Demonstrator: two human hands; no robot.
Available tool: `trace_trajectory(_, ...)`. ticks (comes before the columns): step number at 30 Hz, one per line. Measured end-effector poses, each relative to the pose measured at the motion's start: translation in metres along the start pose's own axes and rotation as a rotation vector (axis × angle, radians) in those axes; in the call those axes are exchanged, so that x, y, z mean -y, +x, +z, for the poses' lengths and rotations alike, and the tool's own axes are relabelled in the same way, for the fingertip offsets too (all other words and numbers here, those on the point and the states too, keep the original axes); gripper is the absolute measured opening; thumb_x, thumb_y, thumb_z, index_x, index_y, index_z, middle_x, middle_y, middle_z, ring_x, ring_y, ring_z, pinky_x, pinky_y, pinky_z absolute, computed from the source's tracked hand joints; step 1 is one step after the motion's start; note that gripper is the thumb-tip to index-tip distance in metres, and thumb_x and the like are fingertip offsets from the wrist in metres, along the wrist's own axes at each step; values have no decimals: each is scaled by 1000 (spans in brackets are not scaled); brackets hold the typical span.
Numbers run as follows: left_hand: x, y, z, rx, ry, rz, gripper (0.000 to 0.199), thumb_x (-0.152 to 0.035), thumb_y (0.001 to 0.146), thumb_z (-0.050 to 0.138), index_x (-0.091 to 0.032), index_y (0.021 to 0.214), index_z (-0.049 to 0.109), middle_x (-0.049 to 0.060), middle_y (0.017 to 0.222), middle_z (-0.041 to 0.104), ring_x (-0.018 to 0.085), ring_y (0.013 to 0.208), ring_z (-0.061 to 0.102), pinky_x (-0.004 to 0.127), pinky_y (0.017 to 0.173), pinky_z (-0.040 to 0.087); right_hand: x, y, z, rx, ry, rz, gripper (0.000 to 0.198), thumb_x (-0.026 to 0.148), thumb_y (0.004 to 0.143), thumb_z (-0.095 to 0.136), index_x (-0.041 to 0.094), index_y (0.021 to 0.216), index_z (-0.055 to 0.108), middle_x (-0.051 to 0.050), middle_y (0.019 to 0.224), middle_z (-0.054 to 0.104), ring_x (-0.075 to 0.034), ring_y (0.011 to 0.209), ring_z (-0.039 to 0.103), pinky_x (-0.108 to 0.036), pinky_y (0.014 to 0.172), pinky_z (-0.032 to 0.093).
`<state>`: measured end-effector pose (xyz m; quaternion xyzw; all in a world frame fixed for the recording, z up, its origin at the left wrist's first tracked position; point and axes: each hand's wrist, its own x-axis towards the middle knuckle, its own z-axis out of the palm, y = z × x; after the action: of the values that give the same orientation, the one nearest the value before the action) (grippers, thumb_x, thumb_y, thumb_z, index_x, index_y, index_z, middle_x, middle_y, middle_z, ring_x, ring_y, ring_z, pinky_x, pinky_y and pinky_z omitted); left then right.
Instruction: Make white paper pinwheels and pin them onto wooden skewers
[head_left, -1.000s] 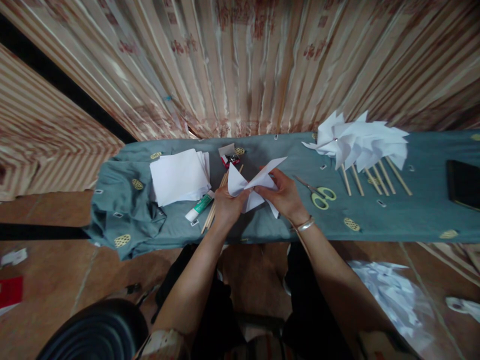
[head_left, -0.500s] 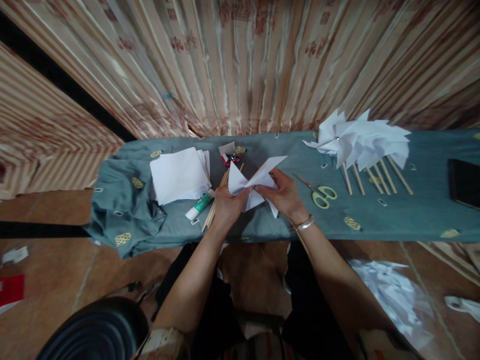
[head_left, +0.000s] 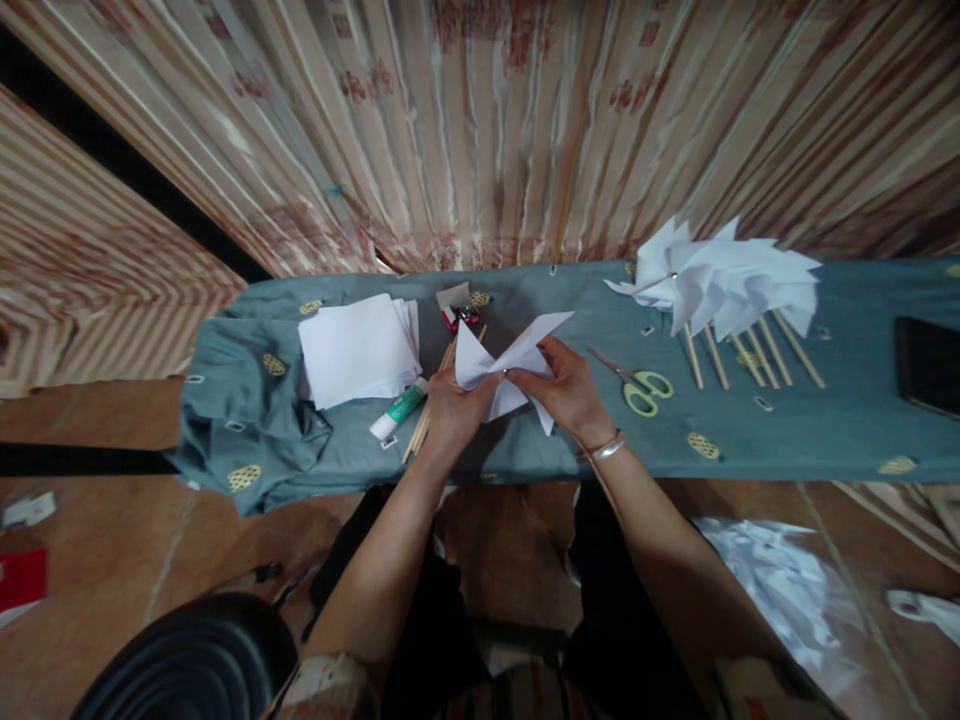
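Observation:
A white paper pinwheel (head_left: 517,352) with folded blades is held between both hands above the cloth-covered table. My left hand (head_left: 459,405) grips its left side, the thumb pressed near the centre. From the right, my right hand (head_left: 568,390) pinches it, its thumb also at the centre beside a small shiny dot, perhaps a pin. Partly under my left hand lie several thin wooden sticks (head_left: 417,432). A glue stick (head_left: 399,408) with a green label is just left of them. Behind the pinwheel sits an opened small red box (head_left: 460,312) with shiny bits inside.
White paper sheets (head_left: 360,350) are stacked at left. Scissors (head_left: 637,388) with green handles lie right of my hands. Beyond them, several finished pinwheels (head_left: 727,280) on sticks overlap. A dark phone-like object (head_left: 928,365) is at far right. A black stool (head_left: 187,665) stands lower left.
Almost nothing differs. Both hands keep their hold on the pinwheel at its centre, and the whole view has shifted very slightly.

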<state>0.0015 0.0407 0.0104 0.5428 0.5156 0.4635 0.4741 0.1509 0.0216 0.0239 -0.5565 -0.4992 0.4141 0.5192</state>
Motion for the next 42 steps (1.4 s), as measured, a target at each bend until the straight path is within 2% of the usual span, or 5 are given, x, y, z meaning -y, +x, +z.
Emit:
trace_trajectory(14, 3, 2, -3, 22, -151, -76, 35, -32, 62, 79, -13, 91, 73, 7, 89, 77, 23, 82, 72, 31, 70, 56, 6, 1, -3, 11, -49, -23, 39, 38, 65, 76, 21, 97, 61, -1, 90, 71, -20, 81, 66, -33, 71, 54)
trace_trajectory(22, -3, 0, -1, -5, -142, -83, 28, -29, 61, 77, -13, 83, 74, 7, 85, 77, 23, 78, 71, 32, 71, 57, 6, 0, -1, -7, -66, -16, 38, 36, 65, 75, 21, 97, 62, -2, 93, 72, -21, 81, 66, -34, 71, 54)
trace_trajectory(34, 7, 0, -2, 27, -208, -117, 33, -34, 59, 80, -13, 83, 71, 7, 90, 76, 23, 85, 71, 32, 73, 56, 3, 1, -3, 11, -30, 2, 39, 40, 63, 78, 21, 94, 63, 0, 86, 69, -19, 77, 63, -33, 71, 54)
trace_trajectory(39, 8, -1, -2, 14, -197, -102, 38, -31, 57, 80, -15, 91, 72, 7, 88, 75, 23, 83, 70, 33, 73, 55, 3, 0, -2, -6, -44, 21, 37, 38, 63, 77, 20, 93, 63, -1, 85, 68, -19, 73, 62, -34, 68, 52)
trace_trajectory(42, 5, -3, -2, 2, -144, -119, 29, -30, 58, 78, -16, 83, 72, 6, 81, 75, 24, 78, 70, 32, 69, 55, 2, -2, -2, -6, -50, 28, 35, 37, 64, 77, 21, 92, 64, -2, 86, 69, -21, 73, 63, -34, 68, 52)
